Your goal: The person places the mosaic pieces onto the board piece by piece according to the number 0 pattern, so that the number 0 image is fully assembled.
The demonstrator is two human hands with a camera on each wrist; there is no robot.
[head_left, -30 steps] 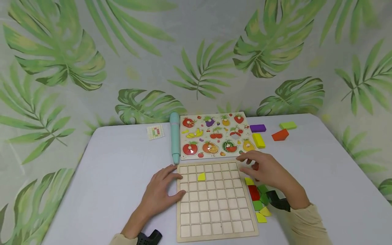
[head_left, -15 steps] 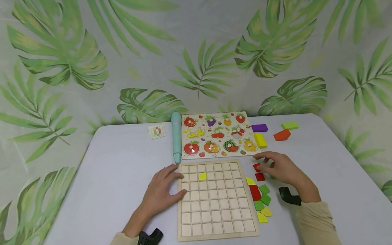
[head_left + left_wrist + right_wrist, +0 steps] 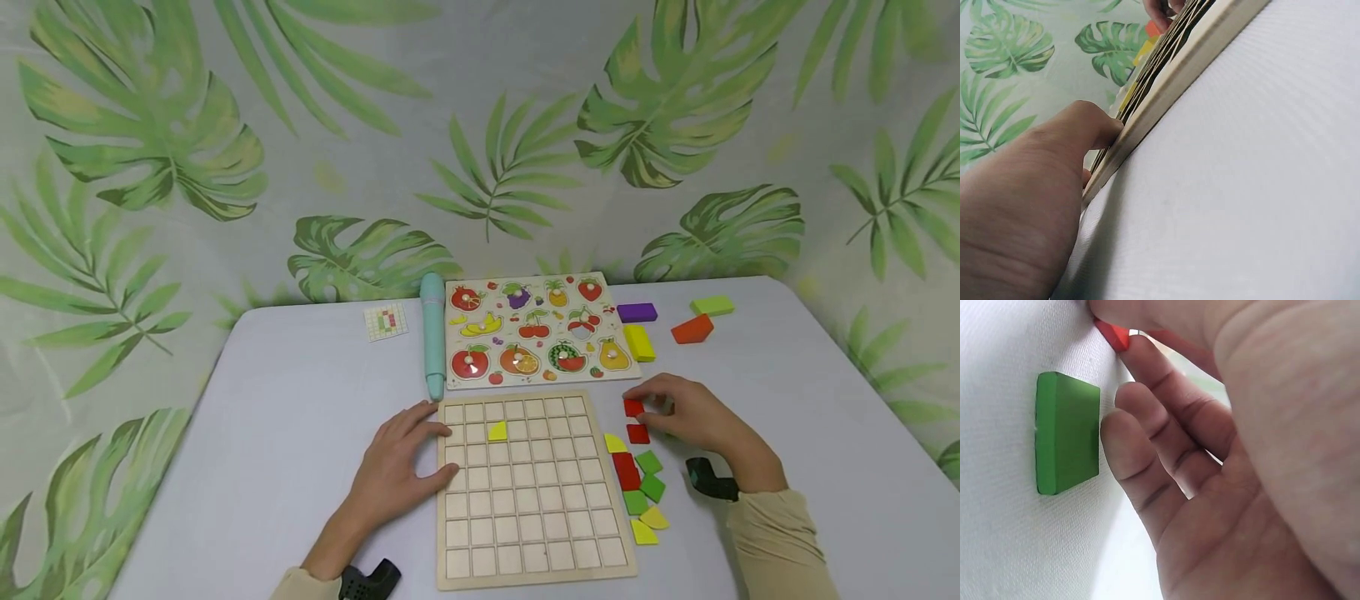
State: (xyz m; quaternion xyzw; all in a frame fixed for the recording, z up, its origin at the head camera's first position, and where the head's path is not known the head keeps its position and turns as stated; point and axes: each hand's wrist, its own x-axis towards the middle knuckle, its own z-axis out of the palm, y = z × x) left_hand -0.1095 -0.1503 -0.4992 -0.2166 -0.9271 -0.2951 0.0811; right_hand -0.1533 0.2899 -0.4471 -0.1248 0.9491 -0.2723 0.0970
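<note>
My left hand rests beside the wooden grid board, its thumb and fingertips touching the board's left edge. In the left wrist view the thumb lies on that edge of the board. One yellow quarter-round tile sits in a square of the upper rows. Right of the board, my right hand pinches a red square tile between thumb and index finger, at the tabletop. A second red tile lies just below it. Close by in the right wrist view, a green tile lies apart from the loosely bent other fingers.
Several red, green and yellow tiles lie along the board's right side. Behind stand a fruit puzzle, a teal pen-like stick and a small grid card. Coloured blocks lie at the back right.
My right hand has moved right, away from the board's upper right corner, to the red tiles. The upper red tile has turned slightly and shifted. My left hand has stayed in place.
</note>
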